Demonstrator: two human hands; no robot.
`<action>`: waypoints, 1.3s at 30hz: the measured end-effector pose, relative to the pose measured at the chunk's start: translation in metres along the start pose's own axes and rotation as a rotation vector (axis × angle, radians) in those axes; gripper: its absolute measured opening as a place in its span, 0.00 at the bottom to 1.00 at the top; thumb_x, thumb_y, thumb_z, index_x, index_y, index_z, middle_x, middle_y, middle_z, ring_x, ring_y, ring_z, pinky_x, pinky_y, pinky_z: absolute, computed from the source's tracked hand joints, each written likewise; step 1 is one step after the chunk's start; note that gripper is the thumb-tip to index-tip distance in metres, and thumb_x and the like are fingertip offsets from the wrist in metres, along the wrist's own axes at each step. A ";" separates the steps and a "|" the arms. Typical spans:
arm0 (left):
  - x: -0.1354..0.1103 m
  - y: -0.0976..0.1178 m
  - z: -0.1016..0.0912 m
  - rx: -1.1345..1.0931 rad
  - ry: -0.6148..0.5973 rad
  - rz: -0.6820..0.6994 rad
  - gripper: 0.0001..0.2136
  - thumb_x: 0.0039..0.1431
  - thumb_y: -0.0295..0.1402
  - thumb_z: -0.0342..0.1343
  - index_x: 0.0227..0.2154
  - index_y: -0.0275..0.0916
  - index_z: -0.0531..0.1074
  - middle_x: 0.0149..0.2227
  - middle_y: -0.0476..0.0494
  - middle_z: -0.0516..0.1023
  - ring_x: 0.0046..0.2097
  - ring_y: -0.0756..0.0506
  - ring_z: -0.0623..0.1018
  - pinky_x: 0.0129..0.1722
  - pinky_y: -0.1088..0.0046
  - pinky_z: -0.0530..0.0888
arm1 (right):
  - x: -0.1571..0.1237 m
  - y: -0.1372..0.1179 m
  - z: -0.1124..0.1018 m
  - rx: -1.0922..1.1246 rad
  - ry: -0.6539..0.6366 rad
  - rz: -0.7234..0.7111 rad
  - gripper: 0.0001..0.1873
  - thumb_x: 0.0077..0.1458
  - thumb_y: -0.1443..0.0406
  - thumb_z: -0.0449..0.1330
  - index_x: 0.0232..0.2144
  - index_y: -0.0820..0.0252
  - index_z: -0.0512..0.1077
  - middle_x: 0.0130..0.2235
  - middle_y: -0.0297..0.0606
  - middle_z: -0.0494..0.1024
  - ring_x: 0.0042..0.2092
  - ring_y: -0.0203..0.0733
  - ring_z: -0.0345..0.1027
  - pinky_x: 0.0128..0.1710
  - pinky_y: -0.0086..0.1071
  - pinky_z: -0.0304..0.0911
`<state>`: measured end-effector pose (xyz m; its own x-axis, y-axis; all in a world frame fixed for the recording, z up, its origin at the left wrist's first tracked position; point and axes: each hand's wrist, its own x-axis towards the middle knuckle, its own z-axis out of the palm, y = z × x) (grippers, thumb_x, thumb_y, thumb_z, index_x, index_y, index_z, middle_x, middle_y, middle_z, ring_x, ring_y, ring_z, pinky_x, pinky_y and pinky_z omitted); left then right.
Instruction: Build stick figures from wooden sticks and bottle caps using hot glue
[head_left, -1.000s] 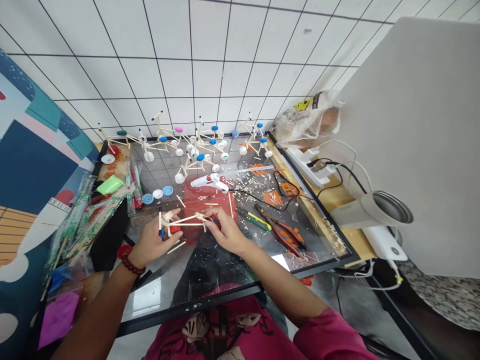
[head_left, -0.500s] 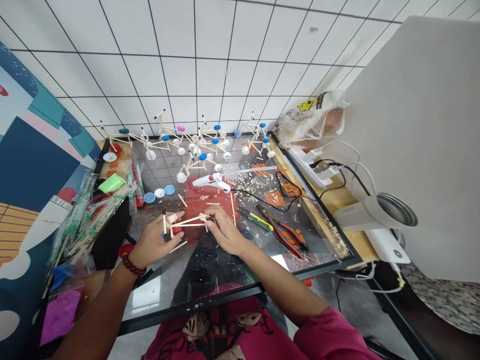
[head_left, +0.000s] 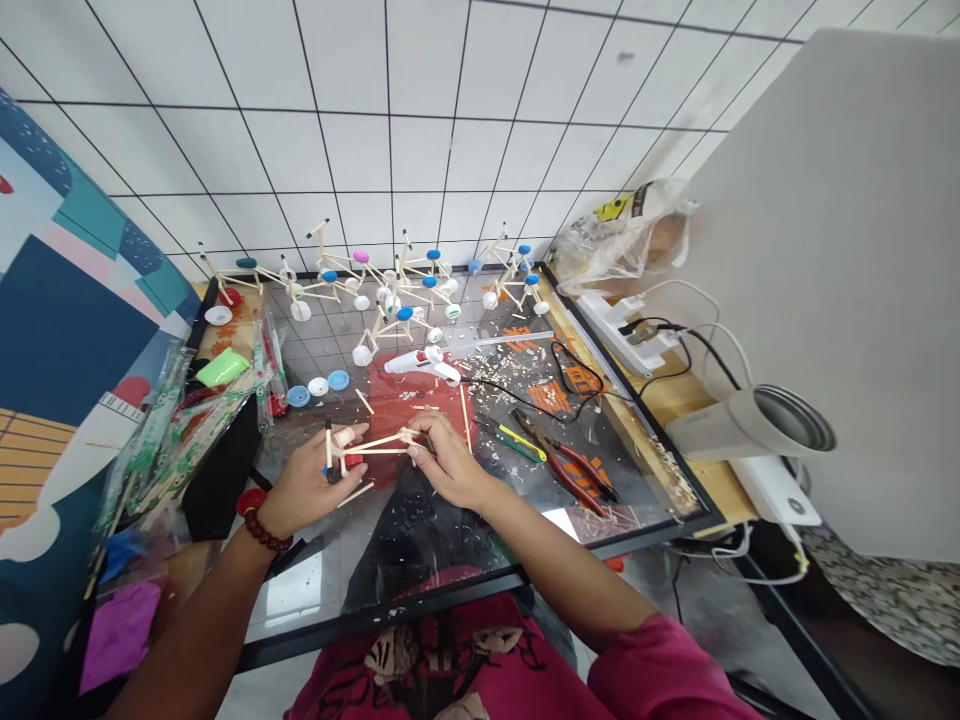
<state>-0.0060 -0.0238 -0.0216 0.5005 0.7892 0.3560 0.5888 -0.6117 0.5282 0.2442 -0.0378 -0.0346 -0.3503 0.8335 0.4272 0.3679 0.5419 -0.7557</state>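
Note:
Between my two hands is a small frame of pale wooden sticks [head_left: 375, 443], held just above the glass tabletop. My left hand [head_left: 311, 475] is closed round its left end, where a black-tipped crosspiece and a pale round piece show. The fingertips of my right hand [head_left: 446, 460] pinch the joint at the frame's right end. A red cap partly shows behind the sticks near my left fingers. Loose sticks [head_left: 355, 495] lie close by. Beyond my hands, a white glue gun [head_left: 424, 365] rests on a red mat [head_left: 382, 400].
Several finished stick bicycles with bottle-cap wheels [head_left: 405, 314] stand along the tiled wall. Pliers [head_left: 566, 465] and a yellow-green cutter [head_left: 523, 443] lie at right, near wood scraps and the glue gun's cord. Blue and white caps [head_left: 318, 386] sit at left, beside bagged sticks [head_left: 161, 440].
Almost nothing differs. My right fingertips have shifted very slightly at the frame's right joint, while my left hand keeps its hold.

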 end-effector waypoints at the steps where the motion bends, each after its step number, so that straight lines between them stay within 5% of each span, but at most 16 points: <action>1: 0.000 0.000 0.000 0.000 0.005 0.004 0.19 0.59 0.31 0.58 0.54 0.39 0.70 0.51 0.39 0.79 0.50 0.41 0.79 0.50 0.64 0.77 | 0.000 0.000 0.000 0.006 -0.008 0.004 0.07 0.68 0.62 0.49 0.46 0.57 0.61 0.44 0.43 0.70 0.48 0.46 0.64 0.50 0.43 0.64; 8: 0.000 0.001 -0.001 -0.008 0.008 -0.028 0.19 0.59 0.31 0.58 0.54 0.40 0.70 0.50 0.39 0.79 0.50 0.41 0.79 0.50 0.63 0.77 | 0.000 0.001 -0.002 -0.028 -0.021 -0.008 0.09 0.69 0.63 0.45 0.47 0.56 0.61 0.45 0.44 0.71 0.50 0.45 0.66 0.58 0.49 0.60; 12: -0.001 0.001 -0.002 -0.008 0.017 -0.011 0.20 0.59 0.30 0.58 0.55 0.40 0.69 0.50 0.39 0.78 0.49 0.41 0.79 0.49 0.64 0.77 | 0.002 0.002 -0.003 -0.113 0.026 -0.004 0.11 0.63 0.60 0.56 0.47 0.55 0.63 0.47 0.43 0.75 0.54 0.46 0.68 0.67 0.57 0.45; 15: -0.001 0.000 -0.002 -0.002 0.018 0.000 0.20 0.59 0.30 0.58 0.56 0.41 0.68 0.51 0.39 0.78 0.50 0.41 0.79 0.49 0.64 0.77 | 0.002 0.004 -0.001 -0.102 0.064 0.004 0.16 0.56 0.58 0.64 0.42 0.54 0.63 0.46 0.40 0.77 0.52 0.46 0.71 0.67 0.58 0.41; 23: -0.003 -0.001 -0.001 0.000 0.021 -0.002 0.20 0.59 0.31 0.58 0.54 0.41 0.69 0.50 0.40 0.78 0.47 0.41 0.80 0.44 0.66 0.79 | 0.003 0.004 0.001 0.006 0.018 -0.016 0.06 0.62 0.64 0.56 0.33 0.54 0.61 0.47 0.43 0.78 0.53 0.42 0.72 0.67 0.56 0.45; 39: -0.001 0.004 0.000 -0.010 -0.015 -0.049 0.18 0.60 0.32 0.57 0.54 0.41 0.70 0.51 0.39 0.78 0.46 0.42 0.81 0.46 0.64 0.79 | 0.001 0.008 0.005 0.080 0.005 -0.023 0.06 0.67 0.61 0.49 0.35 0.52 0.58 0.41 0.40 0.73 0.51 0.43 0.70 0.61 0.50 0.59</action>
<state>-0.0045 -0.0271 -0.0199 0.4807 0.8173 0.3175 0.6070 -0.5715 0.5522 0.2427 -0.0335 -0.0424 -0.3532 0.8218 0.4472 0.2895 0.5505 -0.7831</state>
